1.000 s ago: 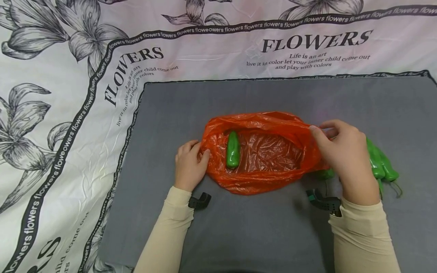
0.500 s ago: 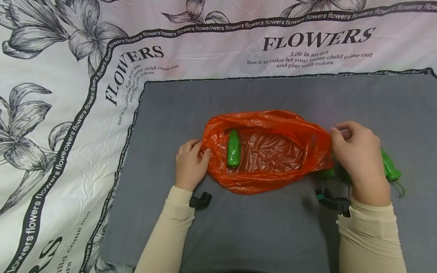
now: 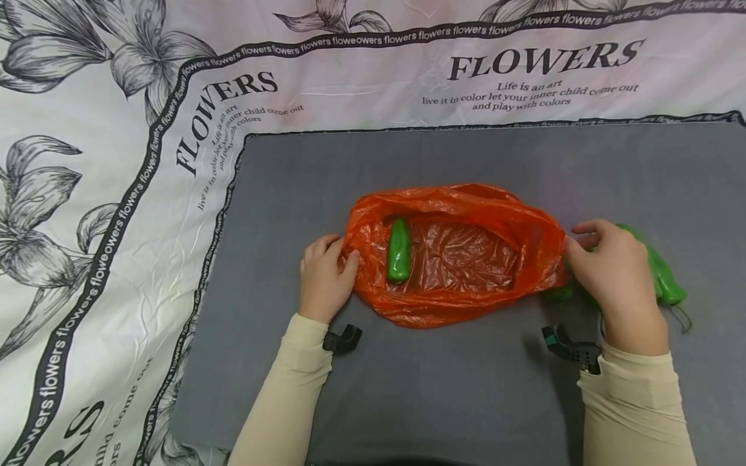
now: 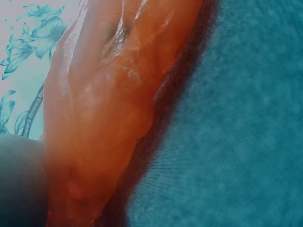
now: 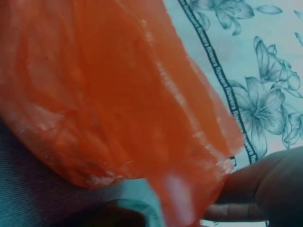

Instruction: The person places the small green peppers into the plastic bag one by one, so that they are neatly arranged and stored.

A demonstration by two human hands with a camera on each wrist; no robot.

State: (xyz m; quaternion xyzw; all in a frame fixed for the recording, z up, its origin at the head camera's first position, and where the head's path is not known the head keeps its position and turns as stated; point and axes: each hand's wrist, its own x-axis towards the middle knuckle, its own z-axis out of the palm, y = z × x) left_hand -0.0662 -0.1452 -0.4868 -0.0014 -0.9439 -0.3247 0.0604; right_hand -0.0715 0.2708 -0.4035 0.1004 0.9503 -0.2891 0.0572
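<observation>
A crinkled red-orange plastic bag (image 3: 431,310) lies on the grey tabletop with its mouth spread upward. Inside, toward its left end, rests one green pepper (image 3: 399,251). My left hand (image 3: 325,278) grips the bag's left edge between thumb and fingers. At the opposite end, my right hand (image 3: 618,278) has its thumb by the bag's right edge, with index finger and thumb slightly parted. In the right wrist view, the bag (image 5: 118,94) reaches to the fingertips. More green peppers (image 3: 664,275) lie behind and beneath the right hand, partly hidden by it.
The grey table surface (image 3: 443,395) surrounds the bag. A white cloth (image 3: 361,90) printed with flowers and lettering borders it at the back and left. Dark straps (image 3: 342,340) sit at both wrists. Part of a green pepper (image 3: 557,293) shows under the bag's right end.
My right hand has drawn the bag's right end outward to the right, and its fingertips have since parted slightly. The left hand stays in place. The pepper inside the bag is still.
</observation>
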